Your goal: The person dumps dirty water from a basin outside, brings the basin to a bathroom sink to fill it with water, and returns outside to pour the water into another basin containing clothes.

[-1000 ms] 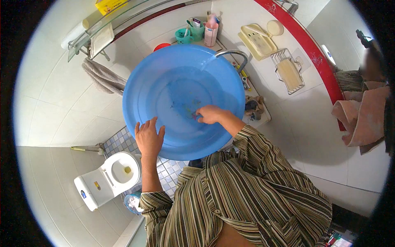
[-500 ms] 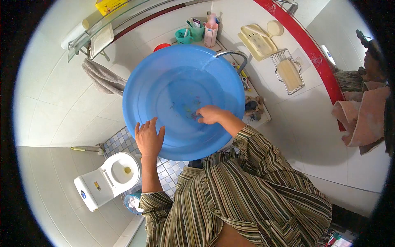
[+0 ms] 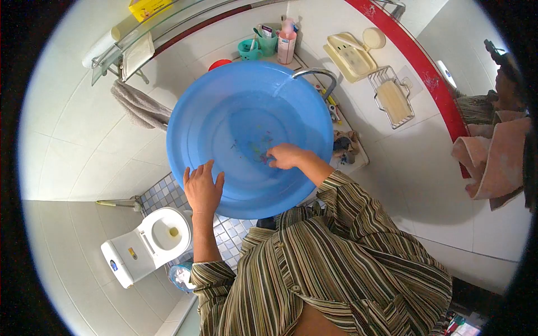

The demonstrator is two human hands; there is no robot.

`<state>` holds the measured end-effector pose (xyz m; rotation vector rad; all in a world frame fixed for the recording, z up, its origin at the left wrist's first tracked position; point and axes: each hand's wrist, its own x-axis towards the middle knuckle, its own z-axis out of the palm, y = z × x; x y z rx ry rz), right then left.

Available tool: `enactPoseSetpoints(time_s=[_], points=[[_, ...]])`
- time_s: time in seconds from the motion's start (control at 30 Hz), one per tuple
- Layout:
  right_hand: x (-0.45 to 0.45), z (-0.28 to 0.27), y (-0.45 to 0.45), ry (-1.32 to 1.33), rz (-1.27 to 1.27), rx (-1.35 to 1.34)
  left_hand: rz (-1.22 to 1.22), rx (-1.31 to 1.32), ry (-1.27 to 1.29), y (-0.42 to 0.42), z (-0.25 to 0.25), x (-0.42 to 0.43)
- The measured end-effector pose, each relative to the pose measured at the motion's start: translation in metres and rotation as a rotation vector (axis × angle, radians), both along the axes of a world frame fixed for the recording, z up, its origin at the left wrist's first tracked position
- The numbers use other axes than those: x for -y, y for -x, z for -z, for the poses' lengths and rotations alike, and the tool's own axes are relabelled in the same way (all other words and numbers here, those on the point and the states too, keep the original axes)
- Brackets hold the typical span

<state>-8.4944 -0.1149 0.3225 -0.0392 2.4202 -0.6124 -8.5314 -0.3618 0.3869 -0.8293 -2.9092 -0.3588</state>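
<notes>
A large round blue basin (image 3: 193, 106) fills the middle of the head view, with what looks like water inside. Small coloured specks or marks (image 3: 255, 148) show at its bottom; whether they are loose or printed I cannot tell. My left hand (image 3: 203, 187) rests over the basin's near-left rim, fingers spread, holding nothing visible. Inside the basin, my right hand (image 3: 284, 156) reaches in from the right, its fingers bent together close to the coloured specks. Anything between those fingertips is too small to make out. A metal faucet (image 3: 319, 74) curves over the basin's far-right rim.
Green cups (image 3: 250, 50) and a pink pump bottle (image 3: 286, 46) stand behind the basin. A wire soap rack (image 3: 392, 98) is on the right wall. Crumpled cloth (image 3: 346, 147) lies right of the basin. A white toilet (image 3: 148, 241) stands lower left; a grey towel (image 3: 140, 106) hangs above it.
</notes>
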Motion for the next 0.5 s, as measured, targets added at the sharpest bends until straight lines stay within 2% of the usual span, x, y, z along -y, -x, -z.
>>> enactPoseSetpoints(time_s=[0.5], points=[[-0.001,0.009,0.001,0.002,-0.02,-0.028,0.006,-0.013,-0.004,0.0,0.001,0.0]])
